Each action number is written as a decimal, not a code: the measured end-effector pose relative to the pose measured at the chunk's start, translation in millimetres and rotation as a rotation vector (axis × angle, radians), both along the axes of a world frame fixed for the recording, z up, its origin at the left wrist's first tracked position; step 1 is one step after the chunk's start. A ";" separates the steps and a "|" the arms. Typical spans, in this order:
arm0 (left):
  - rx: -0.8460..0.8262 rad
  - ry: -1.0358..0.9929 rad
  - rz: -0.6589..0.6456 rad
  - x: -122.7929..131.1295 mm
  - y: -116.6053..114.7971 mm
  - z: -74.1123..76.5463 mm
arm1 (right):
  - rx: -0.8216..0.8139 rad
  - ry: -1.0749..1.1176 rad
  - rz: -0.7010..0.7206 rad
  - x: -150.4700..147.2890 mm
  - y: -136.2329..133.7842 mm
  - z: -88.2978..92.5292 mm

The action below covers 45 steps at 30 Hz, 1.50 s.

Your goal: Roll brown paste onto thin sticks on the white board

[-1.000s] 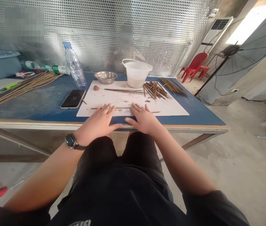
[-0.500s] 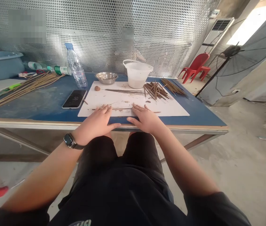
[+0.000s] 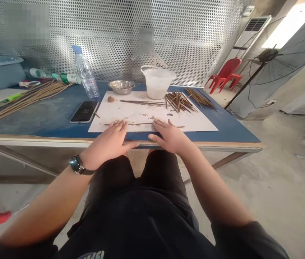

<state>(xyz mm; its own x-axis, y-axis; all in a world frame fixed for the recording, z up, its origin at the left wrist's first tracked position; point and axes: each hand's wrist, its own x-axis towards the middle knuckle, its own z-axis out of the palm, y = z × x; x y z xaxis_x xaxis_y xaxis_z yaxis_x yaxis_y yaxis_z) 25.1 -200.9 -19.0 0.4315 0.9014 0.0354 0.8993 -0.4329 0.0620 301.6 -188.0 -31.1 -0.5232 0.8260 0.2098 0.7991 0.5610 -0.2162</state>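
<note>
A thin brown stick (image 3: 141, 124) lies crosswise near the front of a white board (image 3: 200, 124). My left hand (image 3: 108, 141) rests over its left part, palm down, with fingers stretched and the thumb apart. Over its right part lies my right hand (image 3: 171, 138), also flat, the thumb pointing left. What is under the fingers is hidden. Brown crumbs are scattered around the stick. Farther back on the board are a small brown lump (image 3: 110, 99), several thin dark sticks (image 3: 141, 103) and a loose pile of brown sticks (image 3: 179, 102).
A white bucket (image 3: 158, 83) and a metal bowl (image 3: 121, 87) stand behind. Another stick bundle (image 3: 199, 98) lies at right. On the left are a phone (image 3: 84, 112), a water bottle (image 3: 88, 79), long tan sticks (image 3: 31, 98) and a blue basin (image 3: 0, 73). A perforated metal panel (image 3: 109, 32) rises behind the table.
My right hand has shifted slightly to the right and toward me. My left hand stays nearly where it was, still flat. The view has tilted a little.
</note>
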 end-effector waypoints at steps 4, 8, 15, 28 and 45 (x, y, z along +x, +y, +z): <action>0.047 0.019 0.012 -1.5 12.1 0.5 | -0.015 -0.010 -0.026 -4.4 8.7 2.3; 0.088 -0.015 -0.036 -10.6 0.2 -11.3 | -0.001 0.027 0.008 3.1 -2.7 -3.7; 0.072 0.070 -0.006 -6.1 1.9 -5.0 | -0.005 0.006 0.001 2.7 2.9 -3.3; 0.127 0.107 -0.015 -8.7 -11.3 -8.5 | 0.025 0.061 0.031 6.3 -2.3 -8.0; 0.133 0.067 0.004 -11.2 -3.5 -9.2 | 0.030 0.041 0.027 6.5 6.0 -5.8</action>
<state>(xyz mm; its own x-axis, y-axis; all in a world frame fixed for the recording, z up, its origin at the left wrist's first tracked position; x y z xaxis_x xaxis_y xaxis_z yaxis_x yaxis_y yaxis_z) 13.9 -204.4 -28.1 0.4329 0.8927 0.1255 0.9014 -0.4293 -0.0556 308.1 -182.0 -36.9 -0.5354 0.8047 0.2565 0.7745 0.5889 -0.2312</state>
